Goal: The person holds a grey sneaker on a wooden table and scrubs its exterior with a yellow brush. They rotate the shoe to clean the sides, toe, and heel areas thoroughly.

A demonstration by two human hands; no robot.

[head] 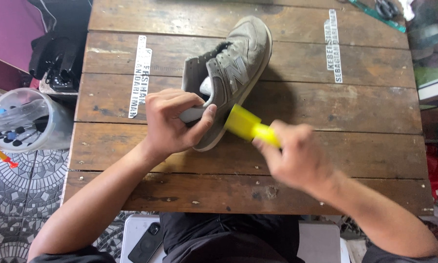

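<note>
Shoe: we see a grey sneaker (233,68) lying tilted on its side on the wooden table (355,107), toe pointing away from us.
Left hand: our left hand (172,122) is closed around the heel end, thumb pressed near the collar.
Right hand: our right hand (297,156) is clenched on a yellow brush (248,125); its head meets the sneaker's side near the sole. The hand is blurred, so finger placement is unclear.
Surroundings: a clear plastic tub (26,122) sits to the left on the patterned floor; a phone (146,242) lies near our lap.
</note>
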